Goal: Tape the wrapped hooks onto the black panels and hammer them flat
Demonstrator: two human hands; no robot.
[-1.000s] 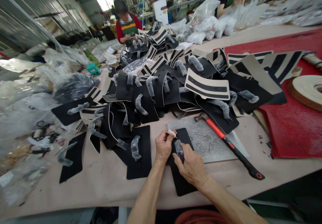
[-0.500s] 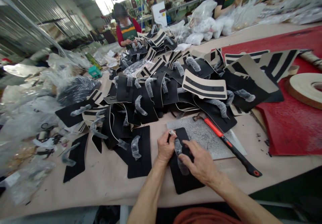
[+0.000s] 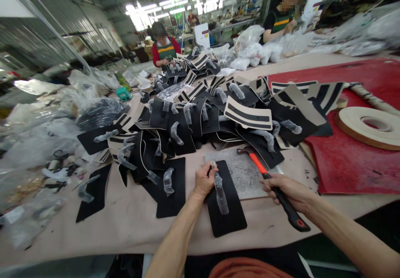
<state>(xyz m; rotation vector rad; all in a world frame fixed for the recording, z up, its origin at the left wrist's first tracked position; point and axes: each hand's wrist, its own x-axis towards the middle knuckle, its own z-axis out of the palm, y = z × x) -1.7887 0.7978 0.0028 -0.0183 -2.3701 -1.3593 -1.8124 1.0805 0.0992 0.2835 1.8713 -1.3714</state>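
Note:
My left hand (image 3: 204,181) is closed, with thumb and fingers pinching a small pale round-ended piece (image 3: 213,164) at the top edge of a black panel (image 3: 230,211). That panel lies flat on the table before me and carries a strip wrapped in clear plastic (image 3: 221,196). To the right, my right hand (image 3: 289,191) has its fingers around the black grip of a hammer (image 3: 258,162) with an orange-red neck. The hammer's head rests over a grey, scuffed slab (image 3: 242,180), which sits partly under the panel.
A heap of similar black panels (image 3: 210,117) with wrapped strips spreads behind my hands. Plastic bags (image 3: 40,136) crowd the left side. A tape roll (image 3: 353,121) lies on red sheeting (image 3: 331,169) at right. Two people (image 3: 165,53) work beyond the heap.
My right hand has left the wrapped strip and moved right, taking hold of the hammer's grip. My left hand keeps its pinch at the panel's top. The view has shifted slightly.

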